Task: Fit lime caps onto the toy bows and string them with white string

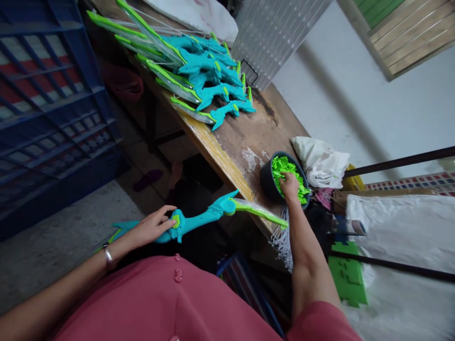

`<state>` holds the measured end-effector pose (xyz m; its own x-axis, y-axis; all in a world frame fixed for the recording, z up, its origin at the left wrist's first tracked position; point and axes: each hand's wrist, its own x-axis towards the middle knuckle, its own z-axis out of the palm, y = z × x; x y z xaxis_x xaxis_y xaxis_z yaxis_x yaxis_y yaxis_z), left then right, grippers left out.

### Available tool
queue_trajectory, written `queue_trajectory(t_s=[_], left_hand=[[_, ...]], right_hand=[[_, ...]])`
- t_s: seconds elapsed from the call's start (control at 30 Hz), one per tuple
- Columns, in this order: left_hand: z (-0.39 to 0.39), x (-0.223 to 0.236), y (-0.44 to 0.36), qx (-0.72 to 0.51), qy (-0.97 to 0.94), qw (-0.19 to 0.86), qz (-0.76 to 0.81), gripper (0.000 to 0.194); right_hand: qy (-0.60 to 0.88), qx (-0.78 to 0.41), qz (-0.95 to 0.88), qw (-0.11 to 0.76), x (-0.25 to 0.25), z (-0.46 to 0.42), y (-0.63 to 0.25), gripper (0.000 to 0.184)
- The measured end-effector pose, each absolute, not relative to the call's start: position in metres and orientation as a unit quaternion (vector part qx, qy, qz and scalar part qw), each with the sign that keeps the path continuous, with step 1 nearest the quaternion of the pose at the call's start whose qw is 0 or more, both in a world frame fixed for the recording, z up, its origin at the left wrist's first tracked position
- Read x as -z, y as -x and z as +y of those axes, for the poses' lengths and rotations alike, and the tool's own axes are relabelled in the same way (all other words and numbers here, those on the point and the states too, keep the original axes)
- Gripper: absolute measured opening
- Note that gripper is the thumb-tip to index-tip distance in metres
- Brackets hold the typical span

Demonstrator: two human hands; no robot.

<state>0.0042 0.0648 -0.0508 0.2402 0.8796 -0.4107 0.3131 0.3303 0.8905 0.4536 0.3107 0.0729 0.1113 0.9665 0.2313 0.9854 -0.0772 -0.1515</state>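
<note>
My left hand [151, 227] grips a teal toy bow [202, 217] with a green limb, held level over my lap, thumb by its green knob. My right hand [290, 186] reaches into a dark round bowl [267, 177] filled with small green plastic pieces [284, 166]; its fingers are curled down among them and what they pinch is hidden. The bowl stands near the front edge of a worn wooden table [241, 135].
A pile of finished teal-and-green bows [199, 71] lies at the table's far end. White cloth [320, 161] sits beside the bowl. A blue metal rack [53, 104] stands left. A green foam sheet [346, 272] and white sacking [401, 255] lie right.
</note>
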Motion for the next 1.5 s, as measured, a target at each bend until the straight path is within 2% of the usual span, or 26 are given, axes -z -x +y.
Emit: queue_trajectory(t_s=[0.17, 0.33, 0.43, 0.53, 0.6, 0.67, 0.7, 0.77, 0.87, 0.93, 1.13, 1.33, 1.5], left_hand=[[0.077, 0.023, 0.018, -0.276, -0.422, 0.669, 0.547, 0.064], [0.082, 0.008, 0.034, -0.346, -0.287, 0.784, 0.428, 0.075], [0.083, 0.004, 0.046, -0.389, -0.28, 0.811, 0.335, 0.085], [0.084, -0.005, 0.057, -0.402, -0.341, 0.789, 0.317, 0.079], [0.084, -0.012, 0.062, -0.41, -0.368, 0.759, 0.347, 0.064], [0.083, -0.019, 0.064, -0.423, -0.372, 0.744, 0.36, 0.05], [0.083, -0.021, 0.064, -0.431, -0.37, 0.742, 0.355, 0.048], [0.083, -0.026, 0.061, -0.443, -0.369, 0.741, 0.344, 0.051], [0.085, -0.033, 0.054, -0.452, -0.367, 0.73, 0.358, 0.056], [0.086, -0.037, 0.048, -0.456, -0.364, 0.717, 0.381, 0.06], [0.083, -0.045, 0.035, -0.474, -0.398, 0.678, 0.397, 0.056], [0.08, -0.047, 0.026, -0.469, -0.467, 0.594, 0.456, 0.04], [0.081, -0.045, 0.022, -0.454, -0.48, 0.591, 0.463, 0.037]], right_hand=[[0.718, 0.025, -0.68, 0.145, -0.065, 0.334, -0.459, 0.013], [0.697, -0.002, -0.686, 0.209, -0.065, 0.336, -0.457, 0.041], [0.691, 0.007, -0.673, 0.264, -0.074, 0.33, -0.451, 0.046], [0.678, 0.04, -0.653, 0.334, -0.089, 0.318, -0.435, 0.035], [0.657, 0.048, -0.651, 0.378, -0.097, 0.298, -0.41, 0.021], [0.622, 0.007, -0.662, 0.418, -0.099, 0.263, -0.373, 0.011], [0.587, -0.084, -0.661, 0.46, -0.098, 0.241, -0.35, 0.016], [0.544, -0.168, -0.688, 0.45, -0.093, 0.192, -0.298, 0.028], [0.442, -0.341, -0.729, 0.396, -0.083, 0.128, -0.226, 0.016], [0.391, -0.397, -0.727, 0.4, -0.077, 0.102, -0.191, 0.012], [0.395, -0.379, -0.703, 0.455, -0.065, 0.09, -0.163, 0.01], [0.405, -0.359, -0.708, 0.454, -0.06, 0.092, -0.166, 0.01], [0.409, -0.366, -0.692, 0.469, -0.055, 0.088, -0.167, 0.01]])
